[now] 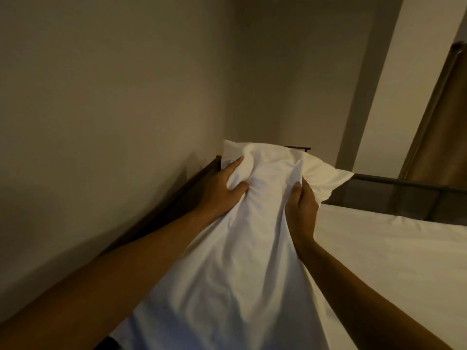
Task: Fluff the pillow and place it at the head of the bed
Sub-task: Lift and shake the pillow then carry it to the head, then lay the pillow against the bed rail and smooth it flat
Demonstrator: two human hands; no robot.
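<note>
A white pillow (252,223) in a creased case stretches from the bottom of the view up to the far corner of the bed. My left hand (225,184) clutches a fold on its left side near the top. On the right side my right hand (302,205) pinches the fabric. Both arms reach forward, and the pillow's far corners stick out beyond my hands. The bed (391,261), covered with a white sheet, lies to the right and below the pillow. Whether the pillow rests on the mattress or hangs above it cannot be told.
A beige wall (101,109) runs close along the left. The dark bed frame rail (404,188) crosses at the far end on the right. A tan curtain (439,127) hangs at the upper right, beside a grey pillar (371,92).
</note>
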